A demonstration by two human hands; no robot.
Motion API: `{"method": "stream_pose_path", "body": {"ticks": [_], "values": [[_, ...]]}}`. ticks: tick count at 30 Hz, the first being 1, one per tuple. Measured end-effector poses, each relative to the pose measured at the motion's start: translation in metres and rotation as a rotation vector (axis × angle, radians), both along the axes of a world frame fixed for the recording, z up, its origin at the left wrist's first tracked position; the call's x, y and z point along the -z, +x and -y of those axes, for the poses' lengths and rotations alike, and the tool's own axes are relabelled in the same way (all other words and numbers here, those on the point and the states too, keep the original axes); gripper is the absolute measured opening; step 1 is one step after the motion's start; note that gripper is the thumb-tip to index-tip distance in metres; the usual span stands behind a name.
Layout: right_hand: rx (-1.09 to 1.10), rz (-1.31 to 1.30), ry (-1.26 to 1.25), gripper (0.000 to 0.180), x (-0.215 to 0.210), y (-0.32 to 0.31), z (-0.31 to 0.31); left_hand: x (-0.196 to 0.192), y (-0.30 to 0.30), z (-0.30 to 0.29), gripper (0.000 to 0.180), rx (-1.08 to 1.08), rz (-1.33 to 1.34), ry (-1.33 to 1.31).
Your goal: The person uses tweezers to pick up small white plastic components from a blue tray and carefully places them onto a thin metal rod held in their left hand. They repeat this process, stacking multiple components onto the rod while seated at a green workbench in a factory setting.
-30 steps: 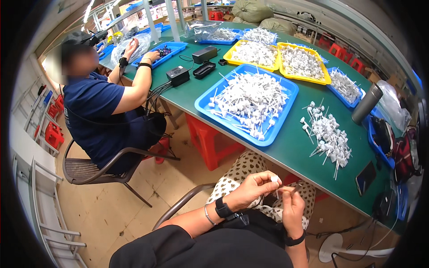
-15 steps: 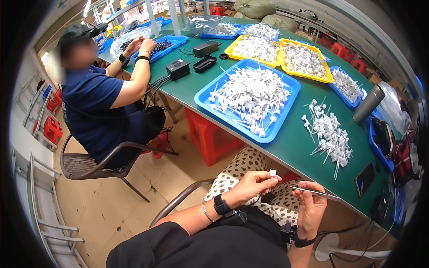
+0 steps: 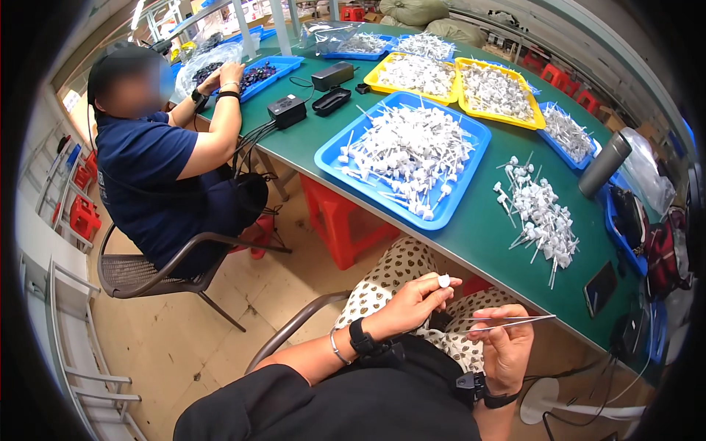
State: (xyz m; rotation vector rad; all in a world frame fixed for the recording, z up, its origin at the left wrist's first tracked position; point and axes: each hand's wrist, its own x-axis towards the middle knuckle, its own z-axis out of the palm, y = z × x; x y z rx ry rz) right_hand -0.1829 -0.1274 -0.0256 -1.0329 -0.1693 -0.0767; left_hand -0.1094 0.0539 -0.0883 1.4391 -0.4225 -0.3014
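Over my lap, my left hand (image 3: 412, 303) pinches a small white plastic piece (image 3: 443, 281), its rounded white end showing above the fingertips. The rest of that piece is hidden by the fingers. To its right, my right hand (image 3: 507, 349) grips a pair of metal tweezers (image 3: 543, 318). Their two prongs stand apart, with the tips pointing left, below the left fingertips and touching no piece that I can see. On the green table (image 3: 471, 239) ahead lie a blue tray (image 3: 321, 160) heaped with white stemmed pieces and a loose pile (image 3: 543, 213) of similar ones.
Two yellow trays (image 3: 460, 92) and smaller blue trays of white pieces stand farther back. A grey bottle (image 3: 605, 164) and a phone (image 3: 601, 289) are at the right. A co-worker (image 3: 158, 162) sits at the left, hands over a blue tray of dark pieces. A red stool (image 3: 342, 228) stands under the table.
The white piece has turned in my left fingers, its rounded end now facing up. My right hand has swung the tweezers so the prongs lie nearly level and show apart. The view has shifted slightly.
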Motion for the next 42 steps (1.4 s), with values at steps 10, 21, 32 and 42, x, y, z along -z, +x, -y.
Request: {"method": "stream_pose_path", "body": {"ticks": [10, 21, 32, 42], "values": [[0.179, -0.009, -0.064, 0.022, 0.011, 0.005, -0.003, -0.004, -0.006, 0.005, 0.025, -0.05, 0.24, 0.037], [0.292, 0.094, -0.26, 0.021, 0.031, 0.01, -0.008, -0.005, -0.009, 0.009, 0.021, -0.089, 0.474, 0.186], [0.334, 0.106, -0.381, 0.019, 0.035, 0.009, -0.014, 0.003, -0.008, 0.01, 0.02, -0.094, 0.515, 0.17], [0.488, 0.486, -0.795, 0.02, 0.024, -0.001, -0.018, 0.007, -0.013, 0.01, 0.026, -0.11, 0.534, 0.175]]}}
